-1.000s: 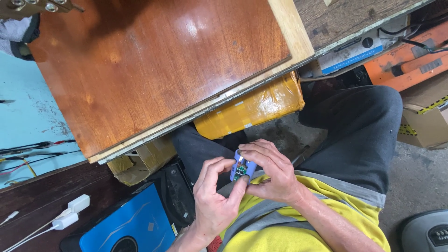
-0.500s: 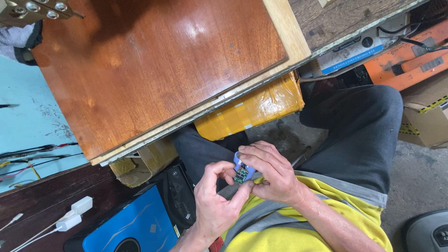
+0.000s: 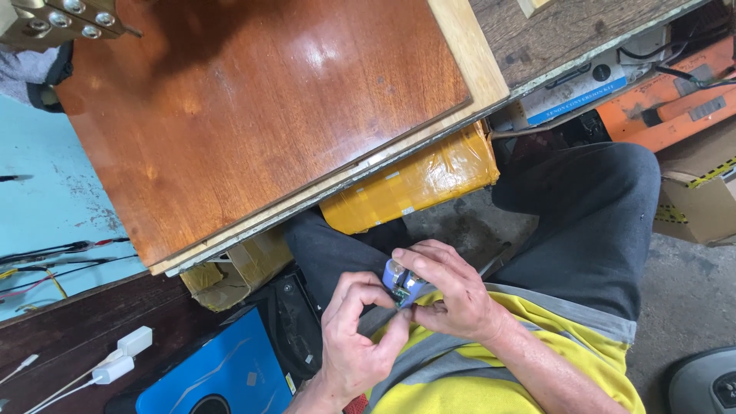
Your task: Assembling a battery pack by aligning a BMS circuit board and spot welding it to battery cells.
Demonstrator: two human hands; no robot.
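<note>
Hands meet low in the frame, above the lap of a seated person in dark trousers (image 3: 590, 222) and a yellow high-visibility vest with grey bands (image 3: 491, 376), in front of the edge of a glossy reddish-brown wooden board (image 3: 253, 123). Between them sits the small blue-wrapped block with a green circuit strip on its face (image 3: 400, 282), most likely a little battery pack, though much of it is hidden by fingers. The right hand (image 3: 452, 295) curls over it from above, fingers closed around its top and far side. The left hand (image 3: 356, 337) comes up from below with thumb and forefinger pinched together at the block's near edge, seemingly on a thin tab or wire too small to make out. Judging by its size, the block is light and rigid, its plastic wrap probably somewhat slick, and the exposed circuit strip and any leads look delicate, so the wrapped sides seem the safer place to grip. Compared with a second ago, the block sits slightly lower and closer to the vest, and the left hand has shifted from cradling it to pinching at its edge, while the board and the yellow taped parcel (image 3: 406, 184) beneath it are unmoved.
</note>
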